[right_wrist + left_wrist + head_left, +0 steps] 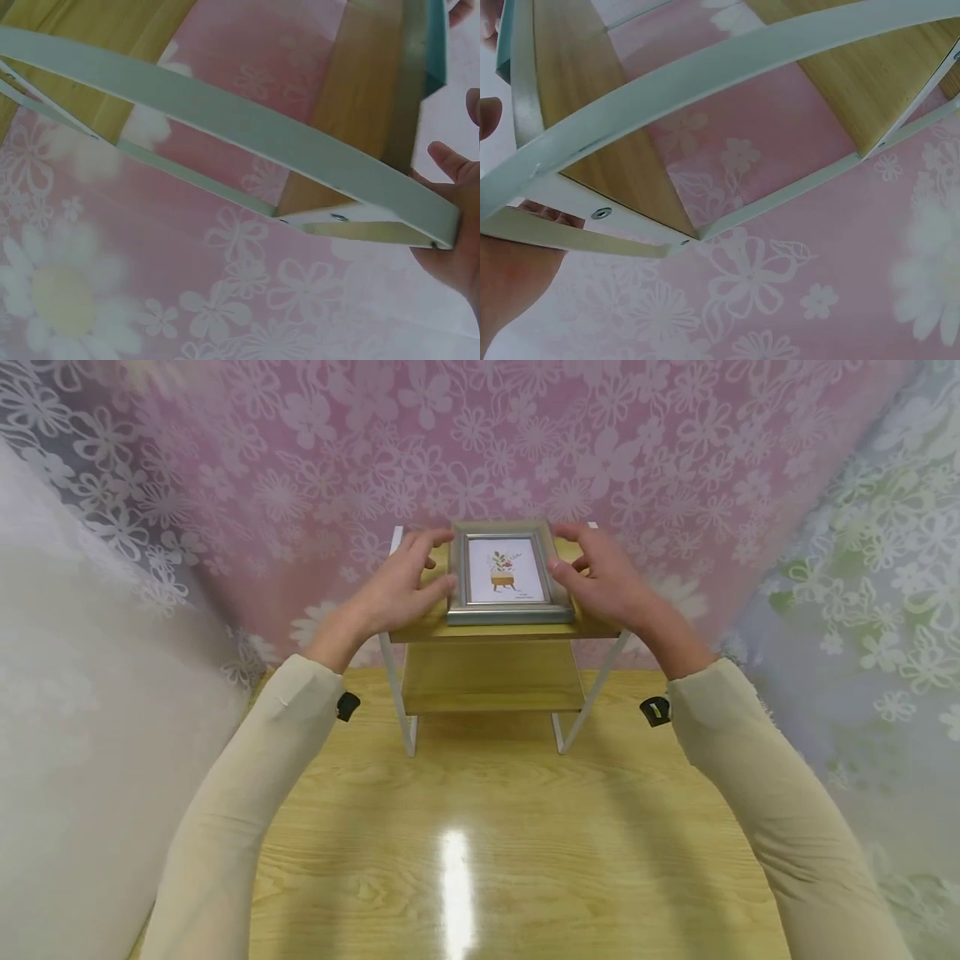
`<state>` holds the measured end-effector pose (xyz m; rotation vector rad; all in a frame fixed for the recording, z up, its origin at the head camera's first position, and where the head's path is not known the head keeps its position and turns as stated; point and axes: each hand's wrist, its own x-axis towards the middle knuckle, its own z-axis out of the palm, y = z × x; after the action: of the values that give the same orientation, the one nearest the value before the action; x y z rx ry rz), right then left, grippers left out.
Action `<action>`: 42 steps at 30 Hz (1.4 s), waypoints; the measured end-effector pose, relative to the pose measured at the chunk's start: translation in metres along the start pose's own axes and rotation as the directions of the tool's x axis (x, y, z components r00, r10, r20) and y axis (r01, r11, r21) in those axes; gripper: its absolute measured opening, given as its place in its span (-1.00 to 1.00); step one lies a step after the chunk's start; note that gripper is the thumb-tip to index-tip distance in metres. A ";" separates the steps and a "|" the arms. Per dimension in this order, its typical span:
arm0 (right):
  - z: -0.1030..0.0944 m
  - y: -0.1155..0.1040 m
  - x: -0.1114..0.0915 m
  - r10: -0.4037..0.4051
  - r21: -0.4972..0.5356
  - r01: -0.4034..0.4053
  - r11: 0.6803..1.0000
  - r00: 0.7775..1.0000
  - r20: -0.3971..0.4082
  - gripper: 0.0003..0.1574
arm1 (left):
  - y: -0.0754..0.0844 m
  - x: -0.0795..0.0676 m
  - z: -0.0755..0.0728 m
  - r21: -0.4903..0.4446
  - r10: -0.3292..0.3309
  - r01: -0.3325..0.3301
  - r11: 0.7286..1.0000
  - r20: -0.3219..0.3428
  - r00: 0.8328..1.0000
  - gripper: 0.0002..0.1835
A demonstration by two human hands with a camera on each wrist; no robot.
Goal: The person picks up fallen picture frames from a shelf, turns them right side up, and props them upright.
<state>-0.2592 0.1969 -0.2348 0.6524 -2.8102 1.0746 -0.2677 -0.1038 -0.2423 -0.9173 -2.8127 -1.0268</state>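
Note:
A silver picture frame (558,602), holding a print of a potted flower, lies face up on the wooden top (420,631) of a small side table. On its left side is my left hand (401,585), thumb and fingers spread apart with the tips at the border. My right hand (607,578) mirrors it on the right, its thumb tip overlapping the border in the head view. Whether either hand touches the frame is hard to tell. Both wrist views show the frame's teal-looking edge (505,45) only in part, with the thumb a little away from it.
White metal legs (397,693) carry the table and a lower wooden shelf (495,677). Behind stands a pink flowered wall covering (495,452), with pale coverings at both sides. Wood-pattern flooring (540,827) spreads in front, with a bright reflection.

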 end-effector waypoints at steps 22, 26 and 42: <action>0.008 0.008 -0.005 0.110 0.064 -0.102 0.993 0.985 -0.133 -0.30 | 0.009 -0.003 0.020 0.148 -0.039 0.043 0.988 -0.030 0.999 -0.50; 0.005 0.008 -0.005 0.131 0.068 -0.123 0.990 0.983 -0.131 -0.26 | 0.013 0.000 0.020 0.161 -0.061 0.068 0.985 -0.046 0.997 -0.52; 0.000 0.006 -0.004 0.222 0.157 -0.212 0.965 0.974 -0.050 -0.20 | 0.012 -0.002 0.022 0.067 -0.055 0.062 0.996 -0.095 0.994 -0.69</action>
<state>-0.2582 0.2024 -0.2397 0.3139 -2.8122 1.3291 -0.2556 -0.0839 -0.2530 -0.7640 -2.7942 -0.9449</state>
